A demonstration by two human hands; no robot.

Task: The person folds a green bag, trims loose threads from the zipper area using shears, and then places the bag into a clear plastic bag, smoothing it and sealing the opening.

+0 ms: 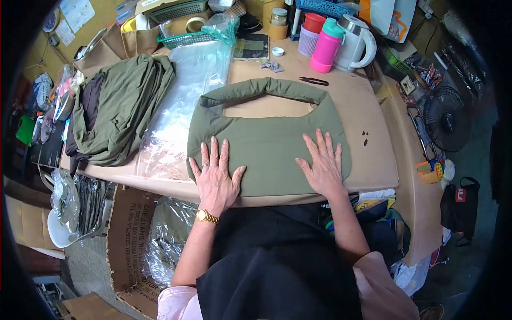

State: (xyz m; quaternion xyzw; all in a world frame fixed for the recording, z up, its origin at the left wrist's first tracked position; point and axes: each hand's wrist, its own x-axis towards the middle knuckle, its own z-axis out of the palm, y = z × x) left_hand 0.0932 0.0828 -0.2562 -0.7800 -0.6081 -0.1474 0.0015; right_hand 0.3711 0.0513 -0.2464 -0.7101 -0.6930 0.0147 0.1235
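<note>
An olive green padded bag (266,144) lies flat at the front of the table, its thick handle loop curving toward the back. On the bag's left lower part rests my left hand (216,178), palm down with fingers spread, a gold watch on the wrist. My right hand (323,164) lies spread on the bag's right lower part. Neither hand holds anything. Beyond the handle is a small dark thread snipper (314,81).
Left of the bag are clear plastic sheets (184,90) and a stack of green bags (120,106). A pink bottle (327,47) and a kettle (353,45) stand behind. An open carton (128,240) sits below left; a black fan (447,120) stands right.
</note>
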